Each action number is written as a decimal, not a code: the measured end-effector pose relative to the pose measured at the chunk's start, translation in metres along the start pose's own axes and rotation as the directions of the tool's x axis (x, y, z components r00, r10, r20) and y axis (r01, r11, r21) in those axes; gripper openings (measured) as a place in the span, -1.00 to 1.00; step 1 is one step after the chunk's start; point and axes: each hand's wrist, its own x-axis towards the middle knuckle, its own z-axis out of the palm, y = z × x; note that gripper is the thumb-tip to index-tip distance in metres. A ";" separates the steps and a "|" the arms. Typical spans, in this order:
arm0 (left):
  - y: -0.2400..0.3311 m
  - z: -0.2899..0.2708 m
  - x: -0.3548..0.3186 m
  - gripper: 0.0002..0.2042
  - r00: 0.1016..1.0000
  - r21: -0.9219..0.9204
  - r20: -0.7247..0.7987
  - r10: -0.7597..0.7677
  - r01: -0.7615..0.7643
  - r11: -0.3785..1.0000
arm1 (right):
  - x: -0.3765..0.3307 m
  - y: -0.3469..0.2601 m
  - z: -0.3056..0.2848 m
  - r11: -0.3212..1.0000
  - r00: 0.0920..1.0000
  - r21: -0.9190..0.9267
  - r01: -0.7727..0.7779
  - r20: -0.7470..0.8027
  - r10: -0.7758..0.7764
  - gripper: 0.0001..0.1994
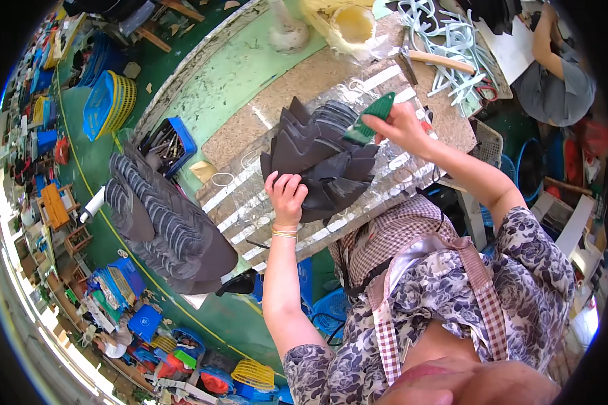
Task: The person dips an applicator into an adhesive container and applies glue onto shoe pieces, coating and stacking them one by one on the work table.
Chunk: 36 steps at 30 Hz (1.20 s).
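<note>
My right hand point(400, 127) is closed on a flat, pointed green piece with a dotted surface point(377, 113); its exact kind I cannot make out. Below that piece, on the work board point(250, 233), lies a fanned pile of curved black sheet pieces point(311, 145). At the pile's near left edge rests my left hand point(287, 196), its fingers bent against the black pieces, with the thumb mostly hidden. Farther left, a long overlapping stack of similar dark pieces point(175, 223) lies by the board.
A hammer with a wooden handle point(442, 61) and tangled pale strips point(446, 40) lie at the far right. A blue tray of tools point(172, 145) stands left of the board. Yellow and blue baskets point(118, 101) are on the green floor. Another person point(557, 74) sits at the upper right.
</note>
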 end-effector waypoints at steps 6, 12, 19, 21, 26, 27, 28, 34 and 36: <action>-0.022 -0.037 -0.040 -0.80 0.787 -0.614 -0.011 -0.617 0.482 0.625 | 0.013 0.009 0.073 0.953 0.989 -0.303 0.018 0.147 0.028 -0.76; -0.146 -0.205 -0.113 -0.56 0.163 -0.721 -0.381 -0.910 0.564 0.402 | -0.017 0.002 0.064 0.998 1.000 -0.064 0.015 -0.001 -0.015 -0.84; -0.308 -0.251 -0.188 -0.31 0.046 -0.575 -0.527 -0.849 0.716 0.396 | -0.016 -0.012 0.055 0.991 0.985 0.001 -0.136 -0.110 0.135 -0.83; -0.325 -0.238 -0.155 -0.06 0.125 -0.023 -0.512 -0.850 0.987 0.159 | 0.000 -0.006 0.032 0.991 0.950 -0.013 -0.133 -0.286 0.123 -0.82; -0.286 -0.214 -0.116 -0.28 0.566 0.508 -0.627 -0.536 0.818 0.270 | 0.105 -0.018 -0.042 0.985 0.856 -0.139 -0.103 -0.517 0.017 -0.79; -0.267 -0.200 -0.094 -0.37 0.664 0.498 -0.593 -0.456 0.747 0.441 | 0.116 -0.017 -0.050 0.992 0.852 -0.097 0.075 -0.511 -0.114 -0.80; -0.250 -0.181 -0.076 -0.45 0.646 0.356 -0.559 -0.520 0.753 0.553 | 0.127 0.002 -0.056 0.985 0.859 -0.161 0.069 -0.493 -0.141 -0.79; -0.092 -0.051 -0.001 -0.48 0.739 -0.249 0.012 -0.674 0.655 0.713 | 0.141 -0.013 -0.079 0.933 0.953 -0.321 -0.164 -0.295 0.066 -0.75; -0.041 -0.027 0.018 -0.36 0.834 -0.100 0.103 -0.542 0.551 0.829 | 0.145 -0.008 -0.085 0.983 0.959 -0.019 -0.182 -0.225 0.173 -0.74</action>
